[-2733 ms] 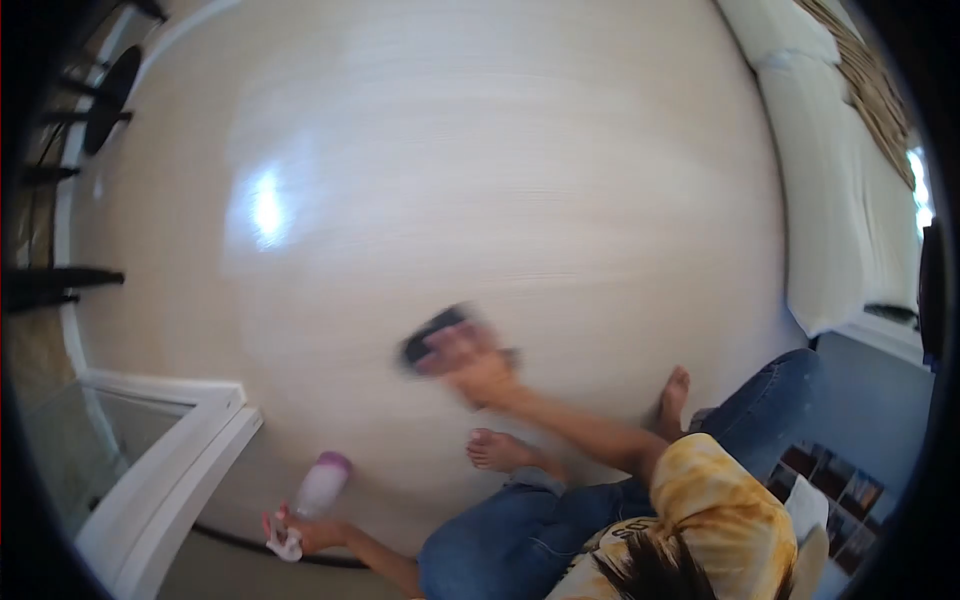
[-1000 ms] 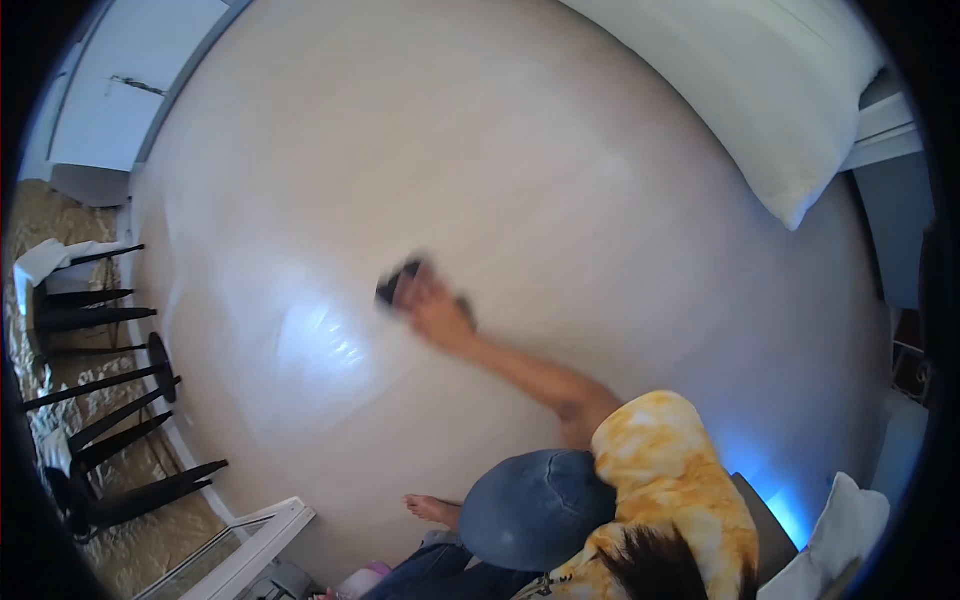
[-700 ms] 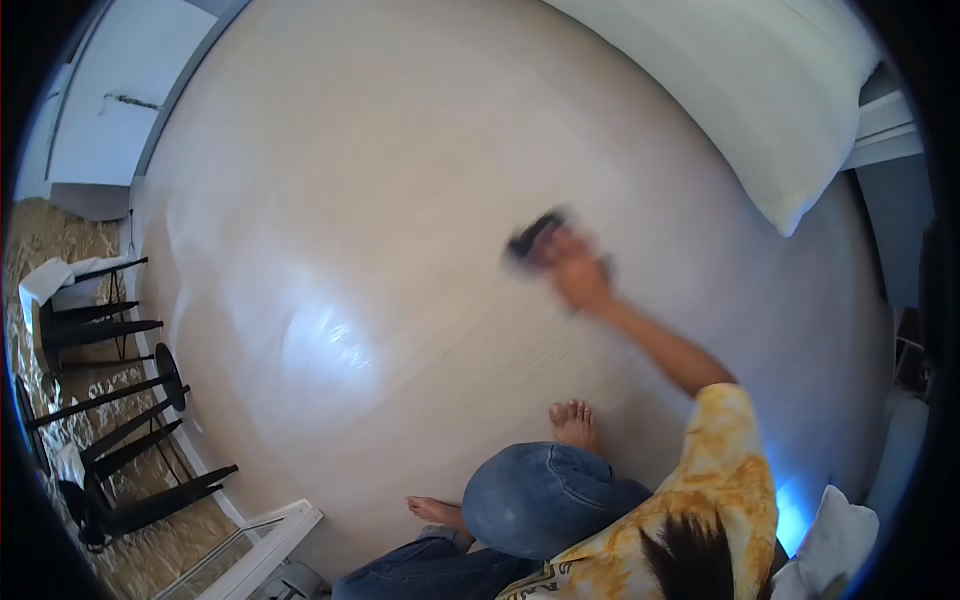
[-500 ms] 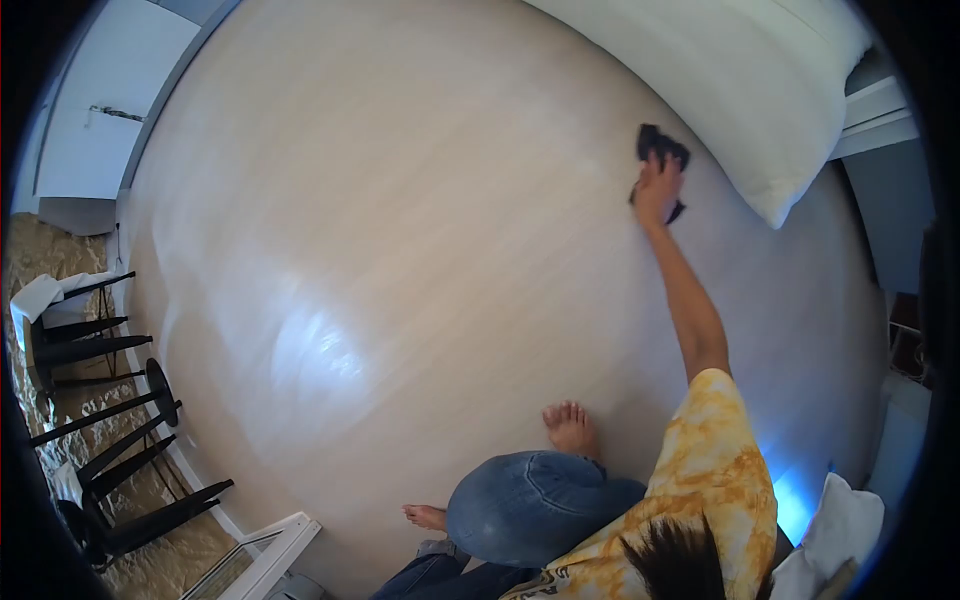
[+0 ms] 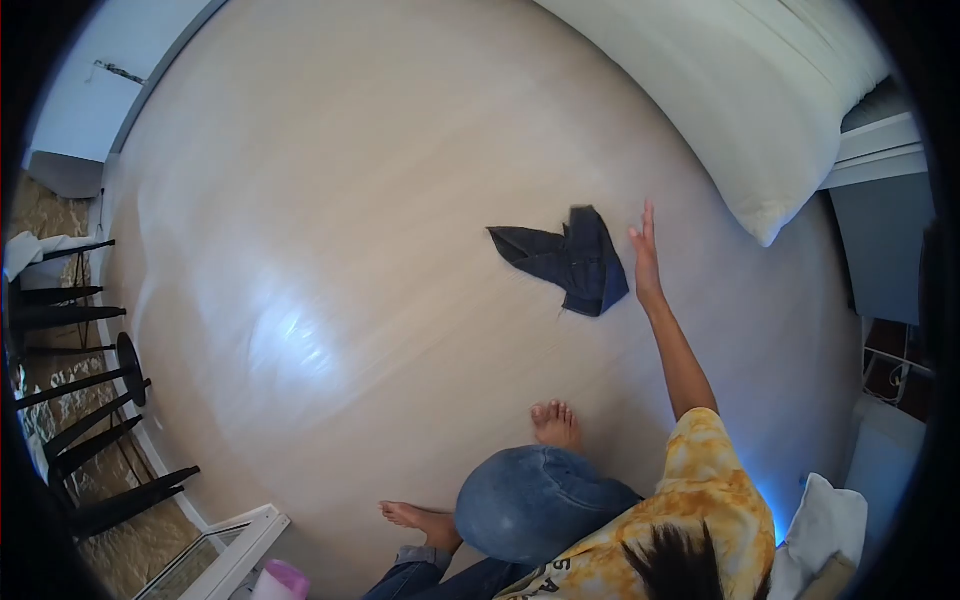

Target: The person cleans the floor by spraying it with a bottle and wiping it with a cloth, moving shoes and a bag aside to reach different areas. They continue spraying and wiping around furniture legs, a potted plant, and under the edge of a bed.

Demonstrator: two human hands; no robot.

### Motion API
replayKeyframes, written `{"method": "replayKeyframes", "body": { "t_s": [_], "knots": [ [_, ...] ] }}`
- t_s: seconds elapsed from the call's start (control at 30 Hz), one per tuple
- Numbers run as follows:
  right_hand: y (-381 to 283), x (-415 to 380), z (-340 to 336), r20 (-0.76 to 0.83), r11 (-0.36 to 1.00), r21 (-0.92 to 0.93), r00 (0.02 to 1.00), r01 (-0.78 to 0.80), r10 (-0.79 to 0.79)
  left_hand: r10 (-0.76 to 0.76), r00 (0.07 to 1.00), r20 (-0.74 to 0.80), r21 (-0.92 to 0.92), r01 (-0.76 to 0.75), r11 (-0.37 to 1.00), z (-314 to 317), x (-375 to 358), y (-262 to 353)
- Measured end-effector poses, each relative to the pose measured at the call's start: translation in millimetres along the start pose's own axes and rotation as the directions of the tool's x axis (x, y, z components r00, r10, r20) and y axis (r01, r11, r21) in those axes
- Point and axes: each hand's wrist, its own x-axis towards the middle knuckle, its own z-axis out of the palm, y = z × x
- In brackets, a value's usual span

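Note:
On the light floor point(image 5: 380, 130) is a dark blue cloth point(image 5: 594, 262), which looks like a piece of denim with visible seams. Its left part narrows to a point, and the right part is folded into a block. Just to its right, my right hand point(image 5: 646, 252) is held out, fingers stretched and holding nothing. A narrow gap shows between hand and cloth. The yellow and white sleeve point(image 5: 715, 450) covers my upper right arm. My left hand is out of sight. Below the cloth are my bent knee point(image 5: 540, 505) in blue jeans and my bare feet point(image 5: 556, 425).
A white cover point(image 5: 740, 130) hangs over the bed at upper right, its corner near the floor. Black stool legs point(image 5: 75, 380) stand along the left edge. At lower left are a white-framed panel point(image 5: 225, 550) and a pink-topped container point(image 5: 282, 580). A white cushion point(image 5: 828, 520) lies at lower right.
My right hand has let go of the dark cloth, which was bunched under it beside the white cover. The cloth now lies spread wider to the left, and the hand has drawn back.

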Motion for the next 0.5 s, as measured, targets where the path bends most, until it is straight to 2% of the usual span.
{"method": "replayKeyframes", "body": {
  "t_s": [0.03, 0.07, 0.13, 0.23, 0.27, 0.3, 0.33, 0.37, 0.4, 0.43, 0.47, 0.5],
  "knots": [
    [-1, -3, -1, -0.060, 0.951, -0.287, 0.989, 0.114, -0.136, -0.005, 1.000, 0.004, 0.002, 0.005, 1.000, 2, 0, -1],
    [-8, -5, 7, 0.113, 0.891, -0.379, 0.968, 0.251, -0.225, -0.005, 1.000, -0.003, 0.000, 0.005, 1.000, 4, 0, -2],
    [-17, -12, 37, 0.471, 0.708, -0.460, 0.823, 0.536, -0.317, -0.016, 1.000, -0.010, -0.005, 0.016, 1.000, 6, -1, -4],
    [-10, 46, 83, 0.575, 0.589, -0.522, 0.764, 0.618, -0.292, -0.027, 0.999, -0.034, 0.004, 0.027, 1.000, 5, 0, -9],
    [-11, 72, 97, 0.496, 0.550, -0.624, 0.825, 0.555, -0.271, -0.028, 0.999, -0.036, 0.018, 0.029, 0.999, 3, 0, -10],
    [-8, 105, 109, 0.331, 0.560, -0.730, 0.919, 0.392, -0.212, -0.030, 0.999, -0.041, 0.015, 0.031, 0.999, 2, 1, -12],
    [-3, 134, 129, -0.002, 0.591, -0.798, 0.981, 0.115, -0.194, -0.028, 0.998, -0.047, 0.015, 0.029, 0.999, -1, 5, -12],
    [-1, 161, 160, -0.344, 0.606, -0.779, 0.918, -0.164, -0.195, -0.030, 0.998, -0.056, 0.019, 0.031, 0.999, -5, 7, -13],
    [-31, 173, 188, -0.285, 0.499, -0.830, 0.958, -0.250, 0.006, -0.026, 0.997, -0.075, 0.027, 0.028, 0.999, -12, 9, -11],
    [-17, 180, 243, -0.162, 0.501, -0.852, 0.986, -0.154, 0.028, -0.014, 0.995, -0.098, 0.039, 0.018, 0.999, -24, 14, -8],
    [-43, 152, 295, -0.068, 0.568, -0.821, 0.979, 0.055, -0.192, 0.003, 0.991, -0.136, 0.061, 0.006, 0.998, -44, 22, -1],
    [-73, 122, 346, 0.031, 0.563, -0.780, 0.915, 0.273, -0.401, 0.066, 0.975, -0.211, 0.095, -0.046, 0.994, -75, 39, 14]
  ]
}}
